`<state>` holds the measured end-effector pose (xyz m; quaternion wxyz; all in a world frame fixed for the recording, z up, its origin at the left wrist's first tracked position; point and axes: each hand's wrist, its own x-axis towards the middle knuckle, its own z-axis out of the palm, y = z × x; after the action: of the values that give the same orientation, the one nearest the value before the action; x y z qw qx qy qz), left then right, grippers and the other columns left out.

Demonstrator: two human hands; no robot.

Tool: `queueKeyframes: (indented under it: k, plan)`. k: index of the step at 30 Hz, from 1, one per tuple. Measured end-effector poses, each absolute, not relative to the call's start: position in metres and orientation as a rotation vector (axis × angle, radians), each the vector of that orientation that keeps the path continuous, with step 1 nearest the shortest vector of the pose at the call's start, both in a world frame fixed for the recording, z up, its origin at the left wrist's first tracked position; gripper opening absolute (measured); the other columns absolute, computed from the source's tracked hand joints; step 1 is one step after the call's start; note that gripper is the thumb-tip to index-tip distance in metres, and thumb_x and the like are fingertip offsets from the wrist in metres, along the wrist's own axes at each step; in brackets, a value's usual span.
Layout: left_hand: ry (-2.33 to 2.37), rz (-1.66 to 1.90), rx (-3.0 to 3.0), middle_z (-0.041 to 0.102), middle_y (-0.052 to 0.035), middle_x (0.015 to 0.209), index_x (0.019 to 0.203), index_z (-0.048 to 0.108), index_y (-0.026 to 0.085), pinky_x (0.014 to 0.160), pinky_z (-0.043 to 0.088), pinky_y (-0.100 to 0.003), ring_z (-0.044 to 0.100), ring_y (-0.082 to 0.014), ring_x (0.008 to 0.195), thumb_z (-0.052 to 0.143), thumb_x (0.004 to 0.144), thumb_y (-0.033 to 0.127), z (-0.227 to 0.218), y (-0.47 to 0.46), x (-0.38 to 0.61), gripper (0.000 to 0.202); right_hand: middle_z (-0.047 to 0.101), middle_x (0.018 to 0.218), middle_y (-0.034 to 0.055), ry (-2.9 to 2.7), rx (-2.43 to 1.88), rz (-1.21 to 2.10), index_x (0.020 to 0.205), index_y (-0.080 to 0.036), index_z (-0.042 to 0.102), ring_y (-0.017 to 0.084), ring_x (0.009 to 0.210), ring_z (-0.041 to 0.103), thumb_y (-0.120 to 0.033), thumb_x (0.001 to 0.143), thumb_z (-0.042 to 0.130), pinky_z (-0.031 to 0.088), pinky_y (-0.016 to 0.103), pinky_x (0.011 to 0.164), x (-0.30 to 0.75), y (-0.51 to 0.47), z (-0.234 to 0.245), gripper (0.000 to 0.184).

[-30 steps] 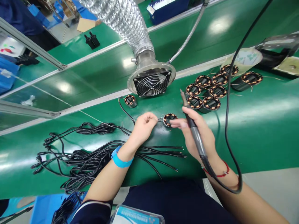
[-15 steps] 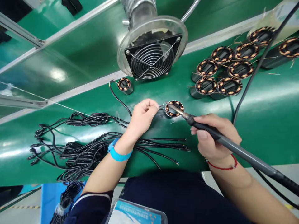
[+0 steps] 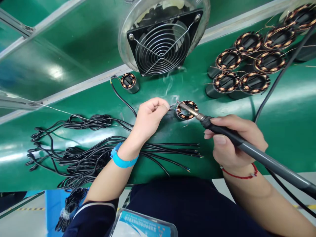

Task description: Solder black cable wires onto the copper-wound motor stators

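Observation:
A small copper-wound stator (image 3: 189,112) stands on the green bench (image 3: 283,131). My right hand (image 3: 234,141) is closed round a soldering iron (image 3: 247,148), whose tip rests on the stator's left rim; thin smoke rises there. My left hand (image 3: 149,117), with a blue wrist strap, is closed in a pinch on a thin wire end right beside that rim. A black cable runs back from my left hand.
A fume-extraction fan (image 3: 161,38) sits just behind the stator. Several more stators (image 3: 249,65) cluster at the right rear; one with a black lead (image 3: 128,81) stands left of the fan. A bundle of black cables (image 3: 81,154) lies at the front left.
My right hand swung the soldering iron down from upright until its tip lay on the stator's rim. Smoke now rises. The view has moved closer.

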<state>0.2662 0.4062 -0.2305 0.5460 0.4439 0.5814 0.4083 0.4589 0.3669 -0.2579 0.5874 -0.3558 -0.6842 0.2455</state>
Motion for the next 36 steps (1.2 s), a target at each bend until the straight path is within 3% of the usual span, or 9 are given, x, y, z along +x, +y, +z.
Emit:
queueKeyframes:
  k: [22,28,33,36]
  plan:
    - [1.393,0.954,1.024,0.037,0.0066,0.052,0.061,0.055,0.016,0.048,0.028,-0.02,0.031,-0.0047,0.048,0.057,0.077,0.013,-0.231,0.407,0.266,0.017,0.067,0.075,0.0033,-1.607,-0.877,0.527,0.119,-0.022,0.068,0.015,0.058,0.062,-0.021,0.085,0.064,0.051,0.029,0.051,0.459,0.369,-0.26,0.035]
    - [1.387,0.955,1.042,0.039,0.0066,0.053,0.063,0.056,0.017,0.049,0.027,-0.02,0.031,-0.0049,0.048,0.058,0.077,0.015,-0.231,0.408,0.266,0.015,0.074,0.106,0.0064,-1.63,-0.918,0.589,0.136,-0.026,0.057,0.019,0.079,0.072,-0.013,0.086,0.065,0.059,0.033,0.067,0.455,0.362,-0.251,0.052]
    - [1.364,0.961,1.1,0.041,0.0071,0.053,0.064,0.056,0.017,0.049,0.028,-0.02,0.032,-0.0053,0.048,0.057,0.077,0.017,-0.23,0.406,0.265,0.013,0.076,0.102,0.0001,-1.754,-1.124,0.641,0.135,-0.032,0.053,0.02,0.088,0.072,-0.015,0.092,0.058,0.058,0.038,0.085,0.445,0.365,-0.221,0.047]
    - [1.373,0.955,1.142,0.044,0.0065,0.054,0.066,0.057,0.017,0.051,0.03,-0.021,0.035,-0.0061,0.05,0.057,0.077,0.02,-0.23,0.405,0.265,0.012,0.074,0.106,0.0016,-1.909,-1.186,0.611,0.133,-0.031,0.051,0.023,0.095,0.07,-0.018,0.09,0.06,0.057,0.042,0.083,0.436,0.376,-0.215,0.046]
